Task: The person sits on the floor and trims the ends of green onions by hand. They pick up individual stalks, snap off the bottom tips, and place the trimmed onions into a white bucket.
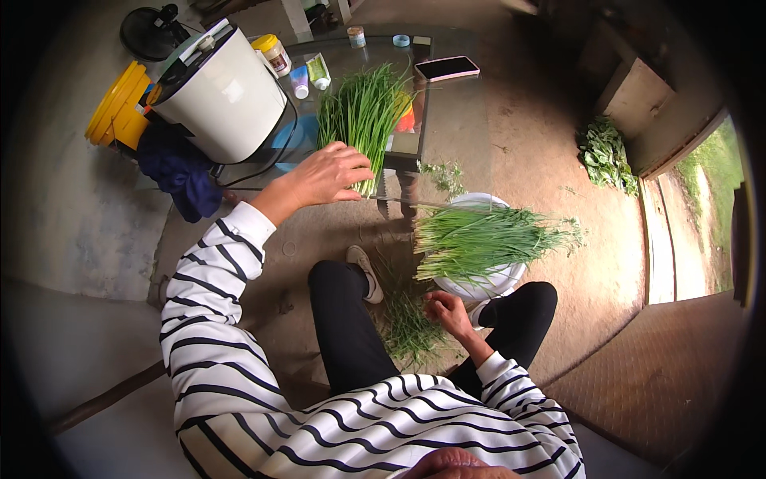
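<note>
My left hand (335, 173) lies over the pale stem ends of a bunch of long green chive-like leaves (365, 111) on the glass table. Whether its fingers grip any stems is hidden. My right hand (449, 314) is low, between my knees, with the fingers curled in and nothing visible in them. Just beyond it, a second bunch of the same greens (485, 236) lies across a white bucket (479, 287), pale ends to the left. Loose green trimmings (413, 329) are scattered on the floor below my right hand.
A white appliance (230, 96) with a cord stands at the table's left, beside a yellow bucket (119, 105) and dark blue cloth (176, 170). Farther back are tubes (318, 72), jars (356, 37) and a phone (447, 69). Leafy greens (607, 155) lie by the doorway.
</note>
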`<state>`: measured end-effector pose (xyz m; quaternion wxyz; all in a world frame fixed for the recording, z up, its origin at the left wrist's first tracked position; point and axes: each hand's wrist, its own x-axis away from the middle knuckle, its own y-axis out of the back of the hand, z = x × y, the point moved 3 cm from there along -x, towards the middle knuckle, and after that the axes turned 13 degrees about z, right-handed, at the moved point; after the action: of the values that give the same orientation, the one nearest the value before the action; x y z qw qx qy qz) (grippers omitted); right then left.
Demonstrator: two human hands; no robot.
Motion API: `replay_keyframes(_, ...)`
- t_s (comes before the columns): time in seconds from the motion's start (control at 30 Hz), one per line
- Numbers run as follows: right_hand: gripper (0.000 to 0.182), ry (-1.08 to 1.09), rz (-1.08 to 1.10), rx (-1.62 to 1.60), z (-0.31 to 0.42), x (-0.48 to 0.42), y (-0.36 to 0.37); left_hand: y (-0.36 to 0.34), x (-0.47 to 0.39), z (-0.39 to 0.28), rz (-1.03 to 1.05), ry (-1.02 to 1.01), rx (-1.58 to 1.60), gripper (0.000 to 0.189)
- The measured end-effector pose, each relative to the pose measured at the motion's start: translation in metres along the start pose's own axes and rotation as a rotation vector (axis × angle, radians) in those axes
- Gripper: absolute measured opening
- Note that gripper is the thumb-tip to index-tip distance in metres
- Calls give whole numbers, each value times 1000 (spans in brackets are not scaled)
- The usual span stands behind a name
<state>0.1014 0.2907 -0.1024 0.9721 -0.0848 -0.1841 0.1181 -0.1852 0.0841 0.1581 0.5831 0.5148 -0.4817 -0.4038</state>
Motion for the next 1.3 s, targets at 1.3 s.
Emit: replay_keyframes(1.3,10,660,-487,1234,133,-25,43,-272,-34,-177,-333,498,1598,18)
